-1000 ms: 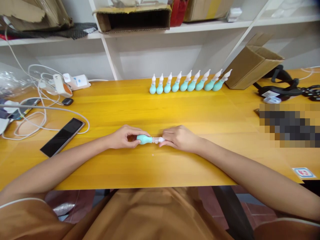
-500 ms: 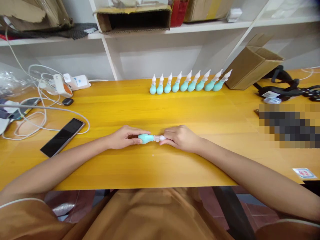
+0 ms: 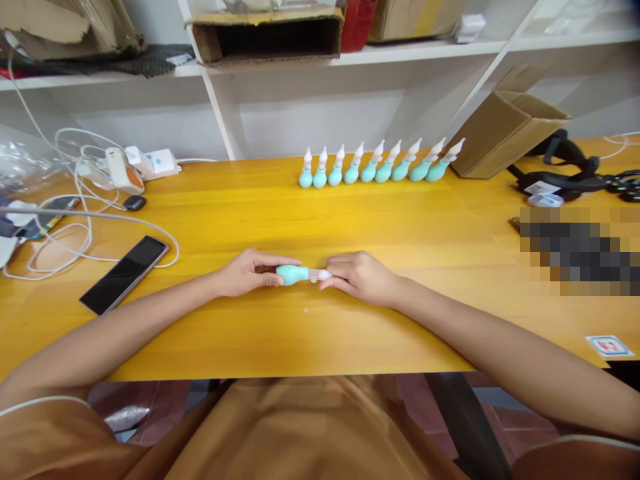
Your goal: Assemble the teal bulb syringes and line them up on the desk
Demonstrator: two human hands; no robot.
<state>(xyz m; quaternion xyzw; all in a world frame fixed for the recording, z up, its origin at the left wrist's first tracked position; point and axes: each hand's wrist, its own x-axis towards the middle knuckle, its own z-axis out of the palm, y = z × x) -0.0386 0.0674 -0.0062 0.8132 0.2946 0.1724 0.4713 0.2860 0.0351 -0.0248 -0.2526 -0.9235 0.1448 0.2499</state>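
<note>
A small teal rubber bulb with a clear plastic nozzle (image 3: 301,274) is held lying sideways just above a yellow wooden table (image 3: 310,220), between the two hands of a seated person. The rounded teal end points to the left and is pinched by the thumb and fingers of the left hand (image 3: 249,273). The clear nozzle points to the right and is gripped at its tip by the fingertips of the right hand (image 3: 361,276). The hands are set close together, one at each end of the bulb, with only its short length between them, and both are closed on it. Both forearms are rested on the table near its front edge.

At the far side of the table, well apart from the hands, a row of nine matching teal bulbs with pale nozzles (image 3: 378,165) is stood upright in a line. Just to the right of the row, a brown cardboard box (image 3: 505,127) is propped at a tilt. To the left of the hands, a black smartphone (image 3: 125,274) is laid flat, face up, with white cables (image 3: 75,220) looped around and behind it. Black cables (image 3: 575,175) are piled at the far right. White shelves (image 3: 350,60) are seen behind the table, with an open cardboard box (image 3: 265,37) on one of them.
</note>
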